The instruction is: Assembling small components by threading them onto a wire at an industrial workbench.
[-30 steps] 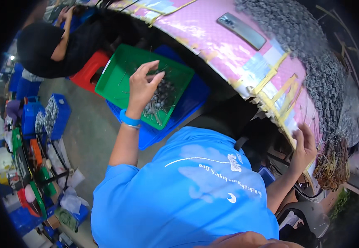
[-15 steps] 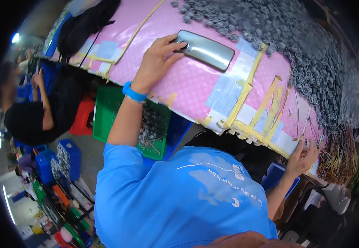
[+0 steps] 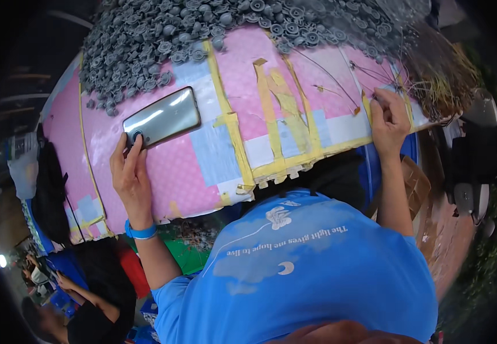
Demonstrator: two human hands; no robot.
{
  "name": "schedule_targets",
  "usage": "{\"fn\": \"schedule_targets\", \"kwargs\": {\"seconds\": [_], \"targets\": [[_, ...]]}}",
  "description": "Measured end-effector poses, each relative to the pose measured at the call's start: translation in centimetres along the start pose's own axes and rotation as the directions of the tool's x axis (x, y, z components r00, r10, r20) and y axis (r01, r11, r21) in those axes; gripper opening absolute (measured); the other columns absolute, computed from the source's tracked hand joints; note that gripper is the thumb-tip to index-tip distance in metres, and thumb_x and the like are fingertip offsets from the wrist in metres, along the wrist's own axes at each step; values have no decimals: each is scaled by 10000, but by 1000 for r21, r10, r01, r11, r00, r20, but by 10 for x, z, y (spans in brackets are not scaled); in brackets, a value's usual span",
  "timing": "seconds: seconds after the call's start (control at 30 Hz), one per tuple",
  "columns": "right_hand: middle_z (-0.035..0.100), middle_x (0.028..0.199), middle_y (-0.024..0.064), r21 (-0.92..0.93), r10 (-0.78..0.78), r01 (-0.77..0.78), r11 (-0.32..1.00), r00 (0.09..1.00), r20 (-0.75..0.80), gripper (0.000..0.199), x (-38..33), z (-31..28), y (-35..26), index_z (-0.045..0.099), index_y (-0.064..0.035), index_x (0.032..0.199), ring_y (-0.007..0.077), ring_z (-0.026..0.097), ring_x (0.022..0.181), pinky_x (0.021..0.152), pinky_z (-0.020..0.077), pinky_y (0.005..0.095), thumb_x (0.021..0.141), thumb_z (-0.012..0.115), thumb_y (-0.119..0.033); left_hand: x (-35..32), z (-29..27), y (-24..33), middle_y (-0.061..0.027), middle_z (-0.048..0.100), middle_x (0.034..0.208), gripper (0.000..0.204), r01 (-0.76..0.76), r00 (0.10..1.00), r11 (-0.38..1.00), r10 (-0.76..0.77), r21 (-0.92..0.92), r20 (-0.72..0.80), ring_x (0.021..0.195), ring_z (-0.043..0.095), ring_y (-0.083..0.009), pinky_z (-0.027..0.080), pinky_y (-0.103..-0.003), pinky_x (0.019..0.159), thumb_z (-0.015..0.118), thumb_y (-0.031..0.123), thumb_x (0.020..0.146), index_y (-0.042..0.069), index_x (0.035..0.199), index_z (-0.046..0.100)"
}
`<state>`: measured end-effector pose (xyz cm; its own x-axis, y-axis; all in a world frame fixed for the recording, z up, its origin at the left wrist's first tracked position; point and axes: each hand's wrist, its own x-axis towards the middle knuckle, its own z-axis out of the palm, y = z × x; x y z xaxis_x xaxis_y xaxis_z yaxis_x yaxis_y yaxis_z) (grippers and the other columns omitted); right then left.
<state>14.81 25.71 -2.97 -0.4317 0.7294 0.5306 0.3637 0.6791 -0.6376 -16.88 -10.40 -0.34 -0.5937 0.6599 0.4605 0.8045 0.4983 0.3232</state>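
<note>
A smartphone (image 3: 167,119) with a shiny grey-green back lies face down on the pink table covering (image 3: 171,178). At its left end my left hand (image 3: 131,180), with a blue wristband, has its fingers closed around the corner by the camera lens. My right hand (image 3: 390,123) is at the table's right front edge, thumb and fingertips pinched together. Something small and dark shows at those fingertips, too small to name. Thin wire stems (image 3: 340,83) lie to the left of that hand, and a bundle of brownish stems (image 3: 446,86) lies beyond it.
A large heap of grey rose-shaped pieces (image 3: 145,54) covers the table's far side. Yellow tape (image 3: 234,143) runs across the covering. Below the front edge are a green bin (image 3: 185,256) and a red thing (image 3: 134,269). Another person (image 3: 91,309) is at lower left.
The whole view has turned, so the table's right part shows more fully. The smartphone keeps its place beside the pale blue patch. My left fingers now sit closer around its corner.
</note>
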Motion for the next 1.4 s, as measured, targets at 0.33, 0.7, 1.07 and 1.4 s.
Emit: {"fn": "schedule_targets", "kwargs": {"seconds": [0.33,0.7,1.07,1.4], "targets": [[597,914,45,11,-134,137,990,944,302,188,1,-5,-29,684,-21,981,115,507,695,583,374,242,797,721,-17,-4,2,-1,-152,636,1204,270,16,987,1000,-16,-1,-161,1110,610,-297,509,-366,895,713,17,827,72,1092,720],[609,830,27,644,169,-461,611,870,463,85,16,2,7,626,-7,969,92,531,653,581,407,215,886,634,14,112,81,79,-130,660,1023,180,-179,980,979,168,-101,-111,934,647,-328,538,-403,765,639,57,864,70,1033,700],[631,871,79,874,141,-405,269,914,380,106,15,-4,21,567,-7,989,157,628,670,563,473,251,897,613,16,118,83,99,-150,647,918,191,-279,953,958,267,72,143,869,616,-358,504,-447,723,656,32,801,35,985,603],[645,824,103,772,16,-631,79,775,632,107,-6,-19,-17,581,10,1009,171,645,650,578,521,261,925,615,-46,24,84,224,-102,706,997,350,600,800,175,-125,-781,587,762,713,-168,551,-257,652,710,-1,833,-31,1172,633]]}}
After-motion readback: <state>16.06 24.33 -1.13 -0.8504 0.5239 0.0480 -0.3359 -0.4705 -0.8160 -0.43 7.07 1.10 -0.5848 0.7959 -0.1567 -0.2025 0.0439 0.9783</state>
